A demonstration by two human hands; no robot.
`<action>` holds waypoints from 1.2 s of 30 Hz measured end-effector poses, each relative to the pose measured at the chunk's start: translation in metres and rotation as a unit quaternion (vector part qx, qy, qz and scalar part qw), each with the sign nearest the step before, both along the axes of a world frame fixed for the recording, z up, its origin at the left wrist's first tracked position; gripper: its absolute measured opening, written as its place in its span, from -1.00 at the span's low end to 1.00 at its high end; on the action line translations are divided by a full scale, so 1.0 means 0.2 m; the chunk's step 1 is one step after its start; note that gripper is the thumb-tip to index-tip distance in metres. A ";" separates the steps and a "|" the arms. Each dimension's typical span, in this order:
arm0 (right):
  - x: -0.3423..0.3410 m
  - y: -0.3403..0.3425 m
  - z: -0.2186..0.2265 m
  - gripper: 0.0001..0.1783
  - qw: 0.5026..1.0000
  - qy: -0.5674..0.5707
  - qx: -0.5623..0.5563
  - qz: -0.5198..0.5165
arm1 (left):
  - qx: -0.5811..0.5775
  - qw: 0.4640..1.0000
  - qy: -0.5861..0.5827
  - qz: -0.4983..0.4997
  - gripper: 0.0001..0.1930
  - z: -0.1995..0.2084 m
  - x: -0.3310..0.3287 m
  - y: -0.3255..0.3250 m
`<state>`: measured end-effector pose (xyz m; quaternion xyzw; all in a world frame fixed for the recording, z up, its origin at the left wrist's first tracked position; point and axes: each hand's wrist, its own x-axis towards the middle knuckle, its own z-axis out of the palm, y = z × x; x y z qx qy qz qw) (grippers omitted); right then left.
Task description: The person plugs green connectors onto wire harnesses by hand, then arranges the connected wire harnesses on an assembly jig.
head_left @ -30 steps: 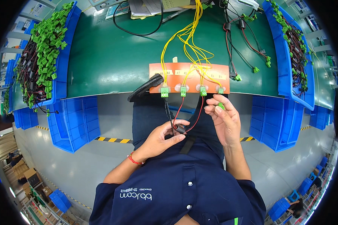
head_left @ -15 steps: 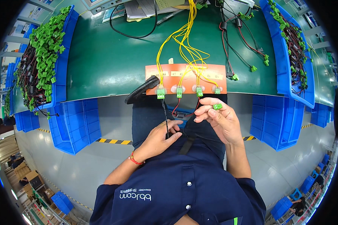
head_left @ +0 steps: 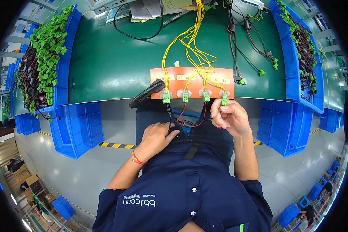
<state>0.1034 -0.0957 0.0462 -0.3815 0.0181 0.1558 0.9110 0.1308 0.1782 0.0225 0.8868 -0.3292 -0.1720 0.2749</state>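
Observation:
An orange board (head_left: 170,73) with yellow wires on it lies along the near edge of the green table. Green terminal plugs (head_left: 166,99) sit in its front sockets. At the rightmost socket, my right hand (head_left: 234,116) pinches a green plug (head_left: 224,99) between thumb and fingers, its end up against the board. My left hand (head_left: 156,137) is over my lap, fingers curled and thumb apart. Black wires (head_left: 169,114) run from the leftmost plug down into it; its fingertips are hidden. Red and black wires from the middle plugs hang to a black cylinder (head_left: 187,124).
Blue bins full of green-plugged cables stand at left (head_left: 62,73) and right (head_left: 311,100). A black strap-like piece (head_left: 147,94) leans on the board's left end. Loose cables (head_left: 241,80) lie back right; papers (head_left: 143,11) and a black cord (head_left: 139,38) are at the back.
My right hand has brought the green plug up to the rightmost socket, turning it upright. My left hand has shifted slightly left, its fingers now more curled. The black cylinder shows more clearly.

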 end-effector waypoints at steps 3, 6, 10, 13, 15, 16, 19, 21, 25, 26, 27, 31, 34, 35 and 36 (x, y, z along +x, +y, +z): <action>0.00 -0.03 -0.06 -0.57 0.998 -0.005 0.054 0.016 | 0.111 0.990 0.086 0.005 -0.65 0.02 0.02 0.01; 0.01 -0.05 -0.05 -0.58 1.000 -0.007 0.010 0.012 | 0.095 0.984 0.152 0.005 -0.68 0.05 0.03 0.00; -0.03 0.01 -0.06 -0.63 0.998 0.008 -0.016 -0.066 | 0.007 0.959 0.280 0.034 -0.74 0.02 0.02 -0.02; -0.06 0.04 -0.07 -0.67 0.986 0.055 -0.067 -0.143 | -0.142 0.914 0.377 0.040 -0.78 -0.01 0.00 -0.05; -0.09 0.07 -0.10 -0.66 0.973 0.036 -0.171 -0.151 | -0.234 0.839 0.489 0.037 -0.77 0.00 -0.01 -0.06; -0.09 0.09 -0.11 -0.64 0.949 0.017 -0.272 -0.159 | -0.236 0.843 0.481 0.039 -0.77 0.01 -0.01 -0.07; -0.17 0.08 -0.11 -0.64 0.958 -0.003 -0.283 -0.033 | -0.317 0.801 0.502 0.079 -0.72 0.03 -0.02 -0.09; -0.22 0.07 -0.09 -0.65 0.964 0.017 -0.262 0.031 | -0.347 0.787 0.503 0.082 -0.72 0.03 -0.01 -0.09; -0.25 0.05 -0.05 -0.68 0.984 0.005 -0.173 0.034 | -0.368 0.779 0.501 0.083 -0.73 0.02 -0.02 -0.10; -0.25 0.04 -0.05 -0.69 0.993 -0.008 -0.116 0.034 | -0.372 0.773 0.507 0.082 -0.73 0.02 -0.02 -0.11; -0.25 0.05 -0.04 -0.72 0.993 -0.008 -0.117 0.023 | -0.376 0.772 0.508 0.070 -0.73 0.03 -0.02 -0.11; -0.21 0.04 -0.05 -0.75 0.991 -0.007 -0.129 0.023 | -0.340 0.799 0.496 0.023 -0.70 0.02 -0.05 -0.10; -0.22 0.01 -0.05 -0.79 0.992 0.005 -0.124 0.012 | -0.253 0.893 0.368 -0.050 -0.64 0.10 0.01 -0.02; -0.22 -0.01 -0.05 -0.80 0.991 0.002 -0.132 -0.002 | -0.251 0.898 0.360 -0.026 -0.63 0.13 0.04 0.02; -0.23 -0.02 -0.05 -0.80 0.990 -0.003 -0.139 -0.014 | -0.249 0.903 0.351 0.000 -0.61 0.16 0.06 0.06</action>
